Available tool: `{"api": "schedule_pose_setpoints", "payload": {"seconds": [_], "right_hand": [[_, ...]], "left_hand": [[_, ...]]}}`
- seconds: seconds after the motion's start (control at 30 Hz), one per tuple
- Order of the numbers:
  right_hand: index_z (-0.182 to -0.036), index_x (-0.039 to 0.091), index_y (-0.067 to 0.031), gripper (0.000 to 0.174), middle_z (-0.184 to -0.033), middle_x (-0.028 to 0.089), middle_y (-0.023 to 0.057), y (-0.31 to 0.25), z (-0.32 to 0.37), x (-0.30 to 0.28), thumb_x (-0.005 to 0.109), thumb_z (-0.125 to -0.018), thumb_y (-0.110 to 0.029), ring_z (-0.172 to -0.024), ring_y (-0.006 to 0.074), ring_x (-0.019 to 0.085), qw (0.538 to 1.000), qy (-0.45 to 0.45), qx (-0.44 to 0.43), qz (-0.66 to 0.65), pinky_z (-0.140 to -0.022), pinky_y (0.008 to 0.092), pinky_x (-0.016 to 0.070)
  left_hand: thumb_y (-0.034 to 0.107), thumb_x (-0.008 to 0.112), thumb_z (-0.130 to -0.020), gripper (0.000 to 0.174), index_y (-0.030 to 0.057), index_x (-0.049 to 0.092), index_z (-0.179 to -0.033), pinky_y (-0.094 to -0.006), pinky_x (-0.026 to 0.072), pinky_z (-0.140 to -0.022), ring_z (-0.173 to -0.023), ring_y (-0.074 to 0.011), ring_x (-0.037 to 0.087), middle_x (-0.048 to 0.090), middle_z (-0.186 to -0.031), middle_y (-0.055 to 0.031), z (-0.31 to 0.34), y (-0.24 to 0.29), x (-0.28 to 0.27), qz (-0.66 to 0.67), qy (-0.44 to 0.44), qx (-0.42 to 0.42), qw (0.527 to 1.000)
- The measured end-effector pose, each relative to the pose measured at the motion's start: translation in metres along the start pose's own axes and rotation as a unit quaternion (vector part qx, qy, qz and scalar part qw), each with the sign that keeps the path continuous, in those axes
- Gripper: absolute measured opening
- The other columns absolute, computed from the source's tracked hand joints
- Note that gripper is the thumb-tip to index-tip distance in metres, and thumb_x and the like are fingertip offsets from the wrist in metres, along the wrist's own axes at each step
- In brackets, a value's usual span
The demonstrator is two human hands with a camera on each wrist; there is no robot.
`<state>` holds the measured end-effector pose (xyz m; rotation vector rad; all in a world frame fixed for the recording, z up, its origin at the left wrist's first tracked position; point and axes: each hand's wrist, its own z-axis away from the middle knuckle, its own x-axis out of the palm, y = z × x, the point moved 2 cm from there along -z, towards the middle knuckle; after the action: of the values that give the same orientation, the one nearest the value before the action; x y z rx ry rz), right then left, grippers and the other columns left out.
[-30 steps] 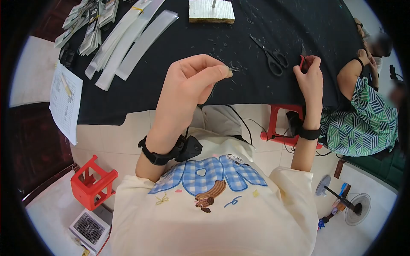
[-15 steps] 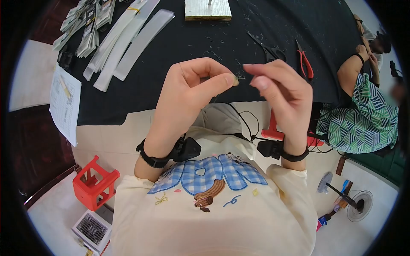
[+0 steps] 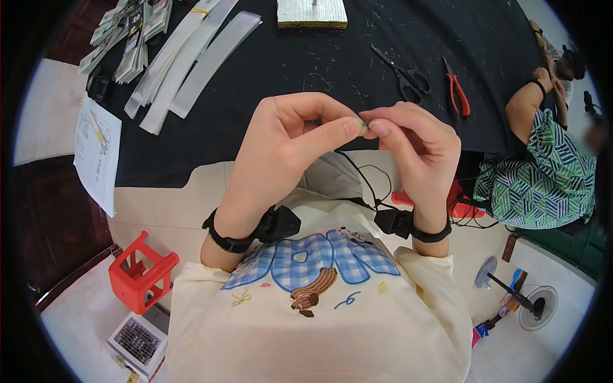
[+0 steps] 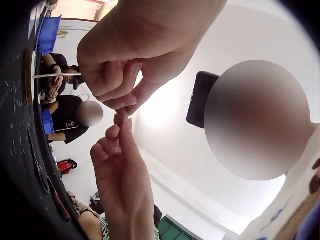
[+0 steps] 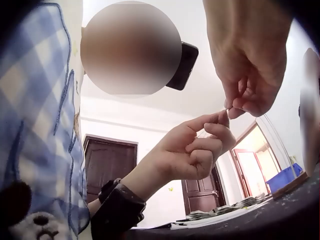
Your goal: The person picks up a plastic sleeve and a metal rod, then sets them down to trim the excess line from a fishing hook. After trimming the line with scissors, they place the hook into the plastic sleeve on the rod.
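Observation:
Both hands meet above the front edge of a table covered with black cloth (image 3: 255, 115). My left hand (image 3: 290, 137) pinches a small bundle of thin strands (image 3: 366, 125) between thumb and index finger. From the other side my right hand (image 3: 418, 143) pinches the bundle's end, its thumb and index fingertips right against the left ones. Fingertips hide most of the bundle. In the left wrist view, the left hand (image 4: 135, 50) comes from above and the right hand (image 4: 120, 170) from below, tips meeting. Beyond the right hand lie black scissors (image 3: 412, 83) and red-handled pliers (image 3: 458, 96).
A white-topped block (image 3: 311, 18) with an upright rod stands at the back. Long pale strips (image 3: 214, 67) and bundled packets (image 3: 131, 60) lie at left, beside a printed sheet (image 3: 96, 159). Thread scraps dot the cloth. Another person in a patterned skirt (image 3: 543, 179) sits at right.
My right hand has let go of the red-handled pliers, leaving them on the cloth, and moved left to pinch the strands. The left hand keeps its pinch, now slightly lower and further right.

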<state>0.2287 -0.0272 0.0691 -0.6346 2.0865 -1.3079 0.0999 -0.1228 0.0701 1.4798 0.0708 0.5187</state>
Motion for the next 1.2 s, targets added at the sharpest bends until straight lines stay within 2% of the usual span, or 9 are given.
{"api": "schedule_pose_setpoints", "payload": {"seconds": [0.03,0.1,0.13,0.2,0.53,1.03,1.1,1.13,1.2], "right_hand": [[-0.086,0.066,-0.0004,0.01,-0.072,0.063,0.0059,0.001,0.0,0.0,0.064,-0.076,-0.001,-0.062,0.0079,0.057,1.0,0.0,0.0,0.0,-0.052,0.0182,0.0411],[-0.084,0.066,-0.0003,0.009,-0.072,0.063,0.0074,0.0,0.001,-0.001,0.065,-0.075,0.0,-0.06,0.0109,0.058,0.999,0.008,-0.022,0.023,-0.053,0.0199,0.0426],[-0.084,0.066,-0.0003,0.009,-0.072,0.063,0.0074,0.001,0.001,-0.001,0.065,-0.075,0.0,-0.06,0.0109,0.058,0.999,0.008,-0.021,0.023,-0.053,0.0199,0.0426],[-0.082,0.066,-0.0005,0.008,-0.072,0.063,0.0075,0.001,0.001,-0.001,0.065,-0.074,0.001,-0.06,0.0123,0.058,0.998,0.014,-0.047,0.039,-0.053,0.0205,0.0434],[-0.081,0.065,-0.0008,0.011,-0.071,0.063,0.008,0.0,0.001,-0.003,0.065,-0.071,0.004,-0.059,0.0132,0.058,0.993,-0.009,-0.081,0.08,-0.051,0.0214,0.0435],[-0.086,0.065,-0.0011,0.01,-0.074,0.062,0.0071,0.008,-0.004,-0.003,0.062,-0.077,-0.002,-0.063,0.0108,0.058,0.998,-0.021,-0.016,0.049,-0.054,0.02,0.0429],[-0.088,0.065,-0.0011,0.01,-0.08,0.062,0.008,0.017,-0.009,-0.012,0.059,-0.08,-0.005,-0.065,0.0102,0.056,0.996,0.079,0.04,0.03,-0.057,0.02,0.0421],[-0.088,0.064,-0.0009,0.011,-0.081,0.061,0.0083,0.033,-0.014,-0.02,0.057,-0.082,-0.006,-0.063,0.0116,0.054,0.985,0.119,-0.021,0.122,-0.057,0.0207,0.0413],[-0.088,0.063,-0.001,0.011,-0.084,0.059,0.0095,0.051,-0.02,-0.037,0.058,-0.08,-0.007,-0.074,0.0202,0.054,0.93,0.136,-0.048,0.338,-0.067,0.0276,0.0427]], "left_hand": [[0.012,0.063,-0.076,0.013,0.0006,0.065,-0.081,-0.0178,0.0172,-0.042,-0.047,0.0009,0.03,0.054,-0.061,0.0036,0.0,0.001,-0.001,0.0,0.0,0.0,1.0],[0.01,0.061,-0.08,0.016,-0.0048,0.064,-0.087,-0.0174,0.0426,-0.063,-0.071,-0.0066,0.055,0.063,-0.077,-0.0067,0.002,0.003,-0.003,-0.009,-0.036,-0.012,0.999],[0.01,0.061,-0.08,0.016,-0.0048,0.064,-0.087,-0.0174,0.0426,-0.063,-0.071,-0.0066,0.055,0.063,-0.077,-0.0067,0.001,0.003,-0.002,-0.009,-0.036,-0.012,0.999],[0.014,0.063,-0.076,0.014,0.0007,0.065,-0.08,-0.016,0.0201,-0.042,-0.05,0.0009,0.036,0.061,-0.068,-0.0002,0.001,0.002,0.001,-0.027,-0.005,-0.002,1.0],[0.014,0.062,-0.076,0.014,0.0,0.064,-0.079,-0.016,0.0226,-0.044,-0.053,0.0002,0.039,0.062,-0.071,-0.0028,0.0,0.002,0.0,-0.051,-0.021,-0.014,0.998],[0.013,0.063,-0.076,0.012,0.0013,0.063,-0.079,-0.0174,0.0171,-0.04,-0.046,0.0017,0.031,0.057,-0.065,0.0016,-0.004,-0.006,0.0,-0.03,0.008,0.0,1.0],[0.008,0.062,-0.077,0.009,-0.0007,0.062,-0.079,-0.0163,0.0201,-0.041,-0.047,0.0019,0.034,0.056,-0.065,0.0019,-0.003,-0.003,0.001,-0.073,0.049,0.024,0.996],[0.008,0.062,-0.077,0.009,-0.0007,0.062,-0.079,-0.0163,0.0201,-0.041,-0.047,0.0019,0.034,0.056,-0.065,0.0019,-0.002,-0.004,0.002,-0.073,0.049,0.024,0.996],[0.002,0.06,-0.078,0.005,-0.0024,0.06,-0.078,-0.015,0.0227,-0.042,-0.048,0.0017,0.038,0.054,-0.066,0.0028,0.001,-0.002,0.002,-0.169,0.099,0.105,0.975]]}}
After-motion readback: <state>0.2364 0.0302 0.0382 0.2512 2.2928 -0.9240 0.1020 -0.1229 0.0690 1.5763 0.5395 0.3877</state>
